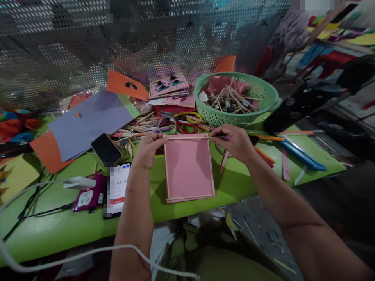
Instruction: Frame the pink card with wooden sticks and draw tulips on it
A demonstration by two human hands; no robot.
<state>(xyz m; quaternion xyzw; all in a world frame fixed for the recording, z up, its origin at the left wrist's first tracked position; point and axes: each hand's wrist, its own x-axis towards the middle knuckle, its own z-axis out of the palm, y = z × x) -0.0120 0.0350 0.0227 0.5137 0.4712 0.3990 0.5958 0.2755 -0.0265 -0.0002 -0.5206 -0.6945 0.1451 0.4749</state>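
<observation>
In the head view a pink card [189, 168] edged with thin wooden sticks stands or lies tilted on the green table, its far edge between my hands. One wooden stick [187, 137] runs along that far edge. My left hand [149, 150] pinches the stick and card at the far left corner. At the far right corner, my right hand [234, 143] is closed, thumb and fingers together on the stick's other end. A small purple bit shows at my right fingers. Just below that hand lies a narrow pink strip [224, 162].
A green basket [234, 119] of sticks and stones stands behind. Stacked pink cards [170, 86], loose sticks and tape rolls [166, 125] lie beside it. Two phones [106, 149] and a purple power socket [89, 195] are left; a blue tool [303, 156] is right. A white cable crosses the front.
</observation>
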